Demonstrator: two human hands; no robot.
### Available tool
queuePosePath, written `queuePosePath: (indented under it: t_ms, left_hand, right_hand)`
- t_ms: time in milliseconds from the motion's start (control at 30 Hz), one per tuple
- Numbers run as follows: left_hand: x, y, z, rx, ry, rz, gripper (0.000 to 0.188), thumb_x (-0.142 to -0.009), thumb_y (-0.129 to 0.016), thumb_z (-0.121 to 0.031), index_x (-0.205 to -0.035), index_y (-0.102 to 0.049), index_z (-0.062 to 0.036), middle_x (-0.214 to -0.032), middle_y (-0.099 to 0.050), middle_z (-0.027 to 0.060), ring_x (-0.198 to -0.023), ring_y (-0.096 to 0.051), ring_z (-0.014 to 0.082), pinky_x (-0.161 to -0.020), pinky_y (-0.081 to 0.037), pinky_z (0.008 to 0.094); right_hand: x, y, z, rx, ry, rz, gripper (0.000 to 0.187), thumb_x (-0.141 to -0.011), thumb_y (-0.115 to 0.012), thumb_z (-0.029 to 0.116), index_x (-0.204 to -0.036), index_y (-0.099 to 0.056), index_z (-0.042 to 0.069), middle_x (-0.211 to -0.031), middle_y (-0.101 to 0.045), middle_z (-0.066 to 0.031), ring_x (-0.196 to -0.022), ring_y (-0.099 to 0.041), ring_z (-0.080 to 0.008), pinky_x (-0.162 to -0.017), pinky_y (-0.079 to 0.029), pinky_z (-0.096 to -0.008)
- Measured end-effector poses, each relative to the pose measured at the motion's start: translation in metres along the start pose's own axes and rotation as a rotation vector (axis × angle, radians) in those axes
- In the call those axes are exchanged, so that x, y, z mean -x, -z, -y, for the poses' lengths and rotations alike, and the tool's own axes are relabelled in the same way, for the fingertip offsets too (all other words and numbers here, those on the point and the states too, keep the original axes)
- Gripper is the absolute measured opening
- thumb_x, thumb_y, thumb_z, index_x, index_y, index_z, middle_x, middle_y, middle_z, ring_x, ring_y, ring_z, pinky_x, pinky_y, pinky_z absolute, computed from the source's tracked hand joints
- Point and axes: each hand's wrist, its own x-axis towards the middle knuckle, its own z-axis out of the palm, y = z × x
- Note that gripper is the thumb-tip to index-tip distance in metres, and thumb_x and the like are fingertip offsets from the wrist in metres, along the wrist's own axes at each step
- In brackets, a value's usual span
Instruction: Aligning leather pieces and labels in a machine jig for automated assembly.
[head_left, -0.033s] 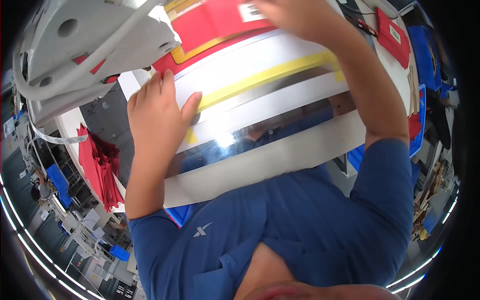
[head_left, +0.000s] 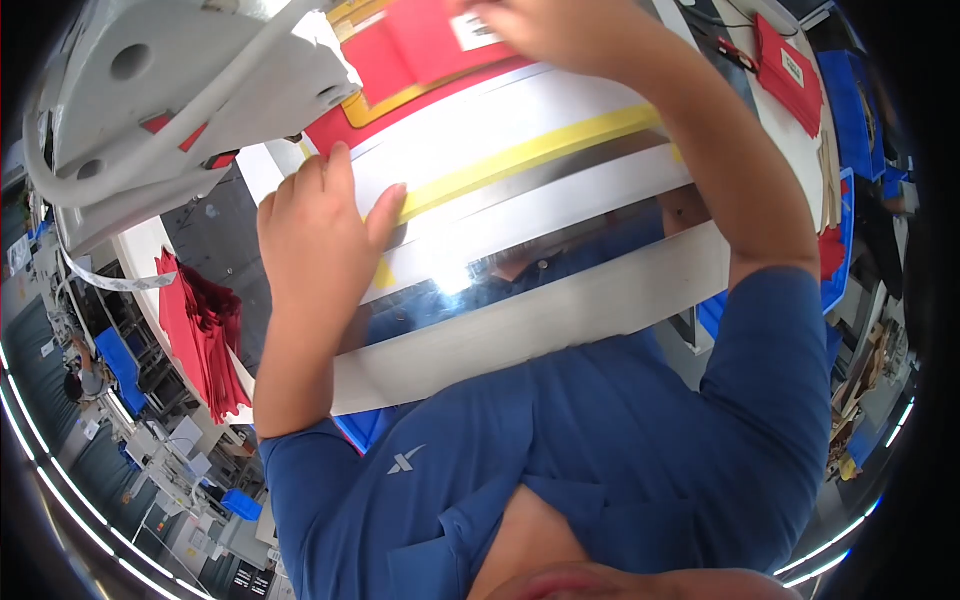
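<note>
My left hand (head_left: 318, 225) lies at the left end of a white board (head_left: 500, 135) with a yellow strip (head_left: 540, 150) along it. Its thumb is spread apart from the fingers, and I see nothing in its grip. At the top edge my right hand (head_left: 560, 32) has its fingers bent and pressed together at a white label (head_left: 472, 32) on a red fabric piece (head_left: 420, 40). The piece lies over a yellow frame (head_left: 378, 107) with more red cloth beneath. My right fingertips are partly cut off by the picture's edge.
A pale grey sewing machine head (head_left: 160, 90) stands at the upper left, close to my left hand. Red fabric pieces (head_left: 200, 335) hang over the table's left edge. A red labelled stack (head_left: 790, 80) and blue bins (head_left: 855, 120) are at the right.
My right hand has moved a little left, and the red fabric piece with its white label has shifted left with it. My left hand has barely moved.
</note>
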Motion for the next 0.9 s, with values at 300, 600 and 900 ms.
queuePosePath:
  t_ms: [300,600,900]
  left_hand:
    - [-0.022,-0.033,-0.019,0.128,-0.075,-0.184,0.067,-0.088,-0.085,-0.049,-0.134,-0.073,-0.0013,-0.081,-0.063,0.0084,-0.068,-0.065,0.0239,-0.062,-0.054,0.0361]
    - [-0.025,-0.045,-0.011,0.172,-0.087,-0.252,0.076,-0.085,-0.088,-0.045,-0.14,-0.069,0.0034,-0.079,-0.067,0.0082,-0.067,-0.067,0.0234,-0.061,-0.055,0.0345]
    - [-0.025,-0.04,-0.011,0.367,0.036,-0.164,0.069,-0.087,-0.088,-0.027,-0.146,-0.067,0.0013,-0.071,-0.051,0.0032,-0.063,-0.052,0.0166,-0.059,-0.043,0.0327]
  right_hand:
    - [-0.025,-0.071,-0.025,-0.004,0.163,0.005,0.006,-0.078,-0.069,0.01,-0.079,-0.072,0.004,-0.078,-0.069,-0.0202,-0.077,-0.066,-0.0417,-0.078,-0.053,-0.0521]
    - [-0.024,-0.087,-0.017,-0.308,0.173,-0.099,0.012,-0.083,-0.065,0.008,-0.084,-0.075,0.001,-0.088,-0.074,-0.0219,-0.093,-0.07,-0.0426,-0.092,-0.054,-0.0514]
    - [-0.037,-0.081,-0.009,0.16,0.036,0.153,0.009,-0.075,-0.069,0.008,-0.078,-0.076,0.003,-0.078,-0.076,-0.0142,-0.084,-0.072,-0.0308,-0.077,-0.059,-0.0428]
